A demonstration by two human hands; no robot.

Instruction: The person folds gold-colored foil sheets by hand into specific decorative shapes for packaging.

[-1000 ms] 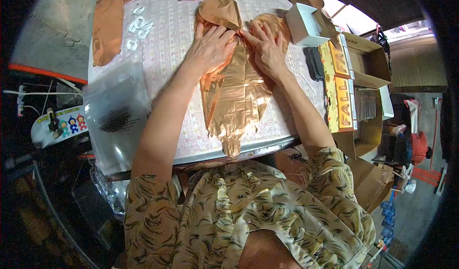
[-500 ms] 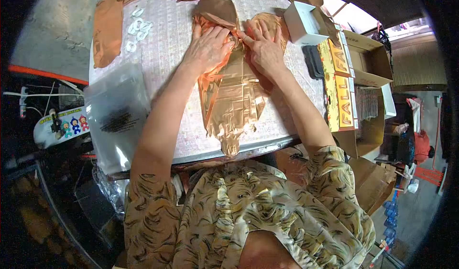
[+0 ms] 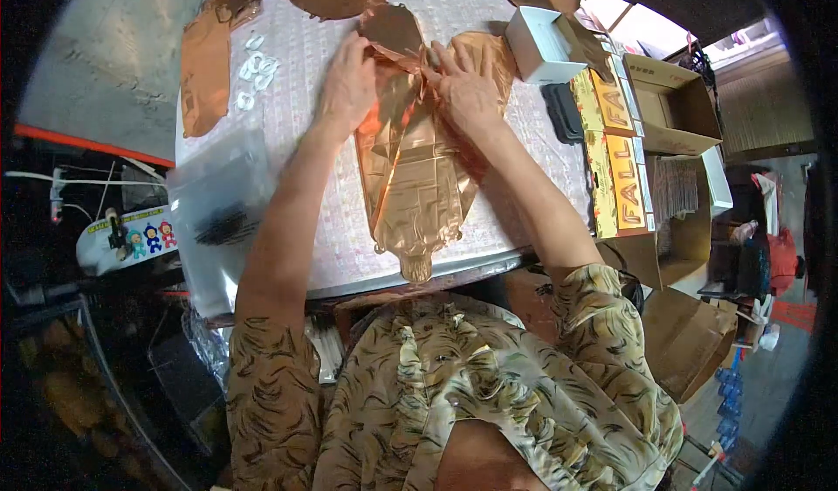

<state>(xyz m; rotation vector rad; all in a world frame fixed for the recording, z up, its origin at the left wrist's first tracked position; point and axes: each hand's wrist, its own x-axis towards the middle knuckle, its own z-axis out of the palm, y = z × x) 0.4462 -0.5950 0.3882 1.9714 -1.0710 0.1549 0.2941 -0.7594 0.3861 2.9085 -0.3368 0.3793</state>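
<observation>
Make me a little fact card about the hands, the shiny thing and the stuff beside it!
Foil: shiny, copper-coloured, creased
Left hand: at the foil's left edge
Right hand: on the foil, fingers spread
Left of foil: white loops, clear plastic
Right of foil: white box, packets reading FALL

Left hand (image 3: 351, 88) at upper left edge of creased copper-coloured foil (image 3: 417, 199), fingertips partly hidden; right hand (image 3: 469, 91) spread on upper right. Counter (image 3: 541, 181) beneath. Rightward: white box (image 3: 534, 50), black case (image 3: 563, 114), "FALL" packs (image 3: 623, 181). Leftward: white loops (image 3: 262, 68), clear plastic bags (image 3: 214, 199).
</observation>
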